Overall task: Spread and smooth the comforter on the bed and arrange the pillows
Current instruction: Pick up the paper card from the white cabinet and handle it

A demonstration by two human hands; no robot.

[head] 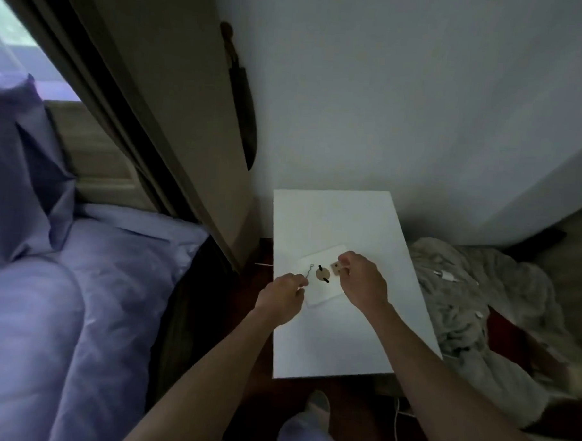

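Observation:
The bed with its lilac comforter (89,295) fills the left side, rumpled into folds. A lilac pillow (21,175) stands upright at the far left against the headboard. Both my hands are over a white bedside table (344,349), away from the bed. My left hand (283,295) pinches a thin wire loop (309,271). My right hand (363,278) pinches a small tan tag (335,268). Between them a small round tan piece (323,274) lies on a white card (326,295).
A tall beige panel (174,115) leans between bed and table. A grey-beige blanket (472,315) is heaped on the floor to the right, with a white cable (398,435) near it. My feet (307,431) show below the table. A white wall stands behind.

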